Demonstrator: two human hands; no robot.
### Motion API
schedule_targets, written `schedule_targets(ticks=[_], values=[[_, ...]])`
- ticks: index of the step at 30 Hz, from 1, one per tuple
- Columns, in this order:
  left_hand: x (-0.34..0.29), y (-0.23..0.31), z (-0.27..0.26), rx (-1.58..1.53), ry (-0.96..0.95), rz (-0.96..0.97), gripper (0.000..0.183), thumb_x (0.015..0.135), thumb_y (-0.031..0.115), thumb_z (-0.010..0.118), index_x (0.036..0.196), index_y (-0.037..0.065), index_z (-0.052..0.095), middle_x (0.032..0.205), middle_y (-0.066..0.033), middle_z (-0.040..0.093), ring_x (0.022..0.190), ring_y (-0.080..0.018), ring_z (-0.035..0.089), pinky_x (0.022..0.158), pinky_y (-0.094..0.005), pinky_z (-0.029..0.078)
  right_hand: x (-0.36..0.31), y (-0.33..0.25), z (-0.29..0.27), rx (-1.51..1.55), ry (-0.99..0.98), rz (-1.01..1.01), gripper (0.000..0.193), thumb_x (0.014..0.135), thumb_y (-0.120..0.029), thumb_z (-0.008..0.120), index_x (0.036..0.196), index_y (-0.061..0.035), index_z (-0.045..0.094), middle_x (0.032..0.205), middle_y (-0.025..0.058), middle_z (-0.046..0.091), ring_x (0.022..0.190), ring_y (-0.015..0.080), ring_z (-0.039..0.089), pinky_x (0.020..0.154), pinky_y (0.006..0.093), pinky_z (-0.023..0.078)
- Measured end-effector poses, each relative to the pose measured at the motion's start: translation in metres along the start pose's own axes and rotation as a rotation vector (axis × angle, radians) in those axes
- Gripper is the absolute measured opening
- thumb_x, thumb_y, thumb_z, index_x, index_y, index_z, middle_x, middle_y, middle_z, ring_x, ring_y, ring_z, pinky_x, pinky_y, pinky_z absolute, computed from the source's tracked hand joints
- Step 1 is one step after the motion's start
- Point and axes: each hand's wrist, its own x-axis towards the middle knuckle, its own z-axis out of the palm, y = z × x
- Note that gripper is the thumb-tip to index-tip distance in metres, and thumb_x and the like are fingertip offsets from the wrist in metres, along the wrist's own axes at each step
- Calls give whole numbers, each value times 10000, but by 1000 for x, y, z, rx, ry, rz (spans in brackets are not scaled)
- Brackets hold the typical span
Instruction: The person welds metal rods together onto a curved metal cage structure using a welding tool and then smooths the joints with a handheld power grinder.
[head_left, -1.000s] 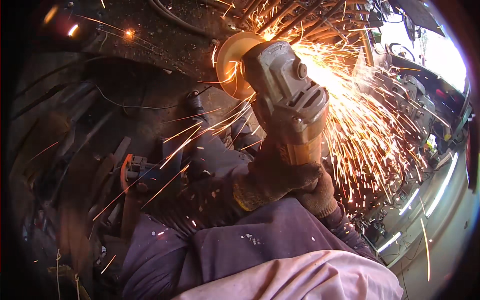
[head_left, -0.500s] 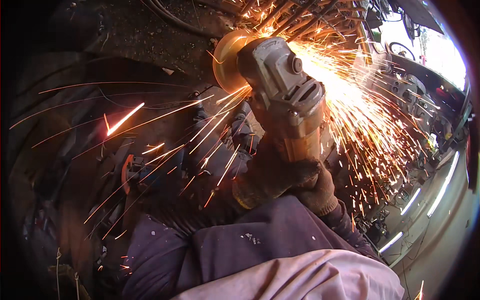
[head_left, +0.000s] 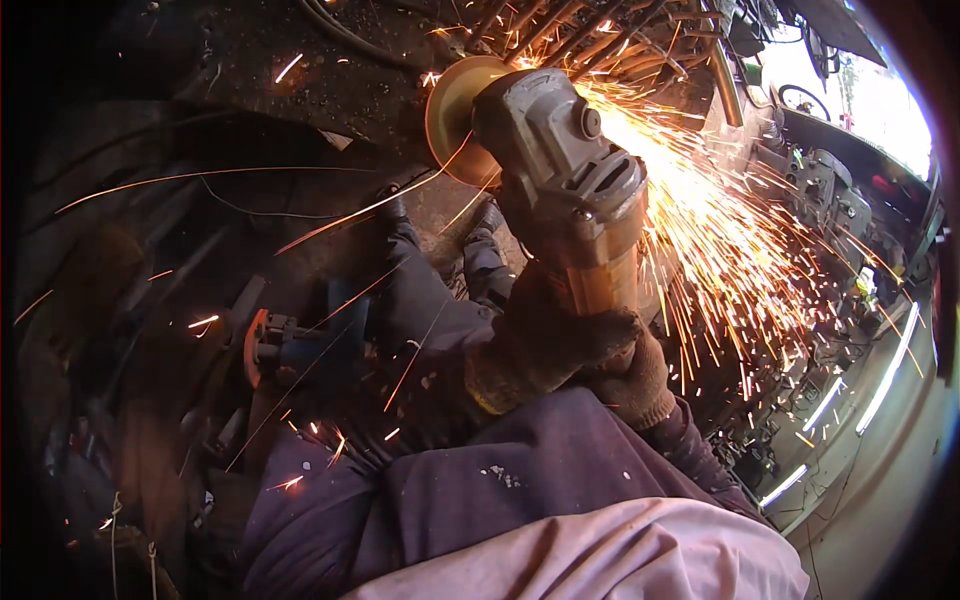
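An angle grinder (head_left: 565, 160) with a grey head and an orange-brown body is held up in front of me. Its large round disc (head_left: 462, 120) stands at the left of the head, and bright sparks (head_left: 710, 215) stream out to the right and downward. Where the disc meets the work is hidden behind the head. My gloved left hand (head_left: 515, 365) is closed round the underside of the grinder's body. From the right, my gloved right hand (head_left: 640, 385) grips the rear of the body, its fingers partly hidden.
Metal rods (head_left: 600, 40) are bunched behind the grinder. A second grinder with an orange disc (head_left: 256, 347) lies at the left. Legs in dark trousers (head_left: 425, 290) extend below the disc. Machine parts (head_left: 835, 195) are piled at the right, and a cable (head_left: 350, 40) curves along the top.
The spray of sparks to the left has thinned, so the legs and second grinder show more clearly. The grinder has barely shifted; both hands keep their grip.
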Motion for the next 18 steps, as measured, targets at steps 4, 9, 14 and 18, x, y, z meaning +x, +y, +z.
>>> schedule_targets(ticks=[4,9,14,18], values=[[2,3,-2,-3,-15,19,768,736,296,899,1326,35,483,1162,-90,628,1065,-207,632,911,-377,551,2,1,6,72,-4,67,702,773,-215,879,1361,-34,542,1237,176,695,1147,270,682,952,396,542],[-2,2,-3,59,24,-38,738,730,280,894,1308,38,503,1160,-85,629,1053,-198,632,910,-368,547,2,2,5,101,7,49,708,774,-232,880,1363,-34,542,1220,186,700,1117,286,698,933,396,553],[2,3,-2,113,13,-54,701,739,269,880,1295,46,516,1140,-82,634,1041,-191,635,900,-362,549,0,1,-1,-41,4,20,714,778,-234,875,1370,-31,532,1163,177,719,1067,290,717,915,400,560],[-1,-1,5,-91,35,-12,688,743,257,875,1297,48,524,1140,-84,642,1042,-199,639,898,-373,555,-3,13,1,-85,42,-76,700,780,-227,868,1366,-33,539,1184,179,712,1097,292,706,923,403,554]])
